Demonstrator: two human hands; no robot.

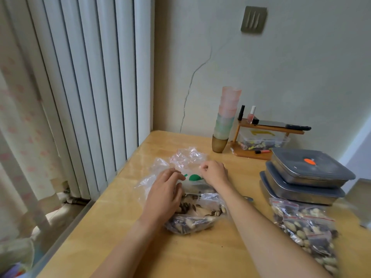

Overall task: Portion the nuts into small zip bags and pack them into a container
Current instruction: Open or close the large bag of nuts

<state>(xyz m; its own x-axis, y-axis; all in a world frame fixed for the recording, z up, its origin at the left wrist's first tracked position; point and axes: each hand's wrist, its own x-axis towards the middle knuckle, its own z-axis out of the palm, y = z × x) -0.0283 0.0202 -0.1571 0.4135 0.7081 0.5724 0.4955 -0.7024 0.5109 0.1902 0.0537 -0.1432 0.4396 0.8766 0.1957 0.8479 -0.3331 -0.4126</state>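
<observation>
A large clear plastic bag of mixed nuts and seeds (pixel 192 219) lies on the wooden table (pixel 120 227) in front of me. My left hand (pixel 164 193) rests on its upper part, fingers curled into the plastic near a green print (pixel 193 177). My right hand (pixel 213 172) pinches clear plastic just beyond it. A crumpled heap of empty small zip bags (pixel 188 156) with red strips lies behind the hands. Several filled small zip bags (pixel 305 227) lie in a pile at the right.
Three stacked lidded metal containers (pixel 307 175) stand at the right, with another metal box (pixel 361 199) at the frame edge. A tower of plastic cups (pixel 225 119) and a small wooden shelf (pixel 267 137) with bottles stand against the wall. A radiator runs along the left.
</observation>
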